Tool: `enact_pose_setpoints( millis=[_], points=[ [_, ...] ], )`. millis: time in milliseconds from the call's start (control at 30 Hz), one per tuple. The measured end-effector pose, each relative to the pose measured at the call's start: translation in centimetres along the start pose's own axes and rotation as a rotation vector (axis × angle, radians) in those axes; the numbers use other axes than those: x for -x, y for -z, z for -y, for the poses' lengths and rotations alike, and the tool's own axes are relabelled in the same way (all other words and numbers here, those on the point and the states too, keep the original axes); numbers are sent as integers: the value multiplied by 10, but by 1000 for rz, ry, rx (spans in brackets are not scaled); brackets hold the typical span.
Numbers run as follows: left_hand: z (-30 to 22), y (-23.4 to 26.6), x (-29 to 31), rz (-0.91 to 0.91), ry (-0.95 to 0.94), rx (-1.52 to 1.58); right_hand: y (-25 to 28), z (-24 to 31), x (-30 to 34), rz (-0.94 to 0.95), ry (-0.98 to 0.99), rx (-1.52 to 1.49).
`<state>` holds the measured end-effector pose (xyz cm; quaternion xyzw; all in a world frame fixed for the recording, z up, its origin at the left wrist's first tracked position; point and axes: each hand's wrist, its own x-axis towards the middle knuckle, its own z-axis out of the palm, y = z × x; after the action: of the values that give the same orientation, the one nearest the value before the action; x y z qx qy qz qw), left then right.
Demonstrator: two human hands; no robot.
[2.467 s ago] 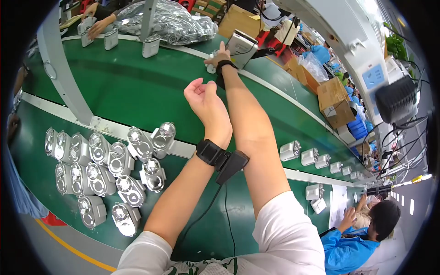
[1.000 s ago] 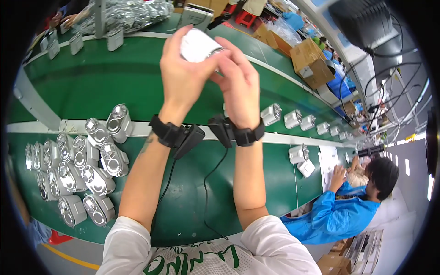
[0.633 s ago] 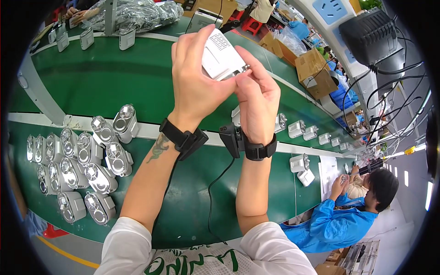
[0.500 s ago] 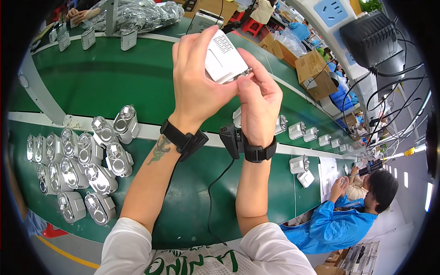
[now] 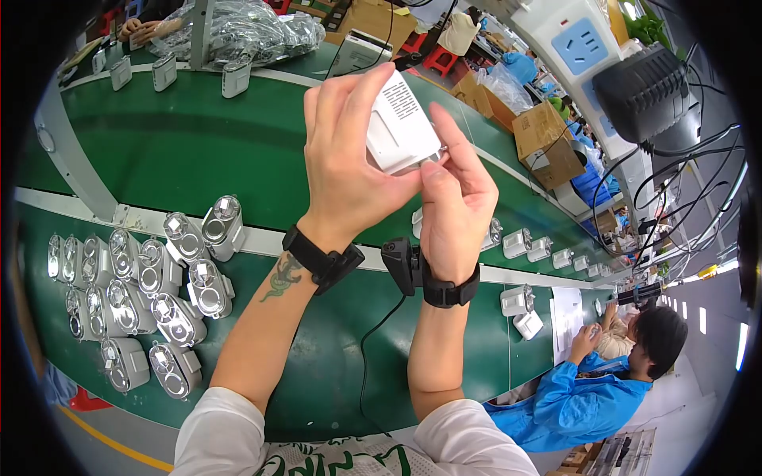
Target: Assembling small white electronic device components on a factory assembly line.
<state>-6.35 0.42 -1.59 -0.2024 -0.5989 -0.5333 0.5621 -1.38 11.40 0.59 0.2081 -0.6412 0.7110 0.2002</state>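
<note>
Lower centre of the frame: white sleeves, two forearms rising from the bottom edge, each with a black wrist strap (image 5: 321, 258); thin black cable (image 5: 373, 341) hanging from the right strap unit.

Centre: left hand (image 5: 349, 170) closed around a white plastic housing (image 5: 399, 131), fingers wrapped over its top and left side, thumb against its lower face. Right hand (image 5: 454, 198) partly closed, thumb and fingertips pressed to the lower right corner of the same housing. Housing held in the air above the green surface (image 5: 238, 151), tilted, grid of small vent holes on its upper face.

Left of the frame, on the near strip of the surface: cluster of grey metal parts with round lenses (image 5: 143, 285), lying in close rows, touching one another. White rail (image 5: 262, 242) running across between near and far strips.

Right of centre, beyond the rail: row of small silver-grey units (image 5: 540, 247), spaced apart. Lower right: two white units (image 5: 520, 309) beside a white paper sheet (image 5: 565, 317); person in a blue coat (image 5: 579, 401) seated there, hands at the surface edge.

Upper left, far edge: three white upright units (image 5: 163, 71), well apart; pile of clear plastic bags (image 5: 254, 32) behind.

Upper right: brown cardboard boxes (image 5: 548, 143), rectangular, flaps shut. Top right: white panel with a blue square socket sign (image 5: 583, 44); dark grey ribbed casing (image 5: 647, 91) beside it, black cables trailing down.
</note>
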Motion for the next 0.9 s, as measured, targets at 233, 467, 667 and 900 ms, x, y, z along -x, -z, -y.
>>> enact_pose_setpoints(
  millis=[233,467,667,900],
  points=[
    [-5,3,-2,-31,-33,-23,-1,4,3,40,45,-34],
    [-4,-4,-1,41,77,93,-4,9,-2,35,76,0],
    [-4,-3,-3,60,83,120,-1,4,-3,29,76,-1],
    [-1,0,-5,47,52,85,-3,1,-2,53,154,71]
  ],
)
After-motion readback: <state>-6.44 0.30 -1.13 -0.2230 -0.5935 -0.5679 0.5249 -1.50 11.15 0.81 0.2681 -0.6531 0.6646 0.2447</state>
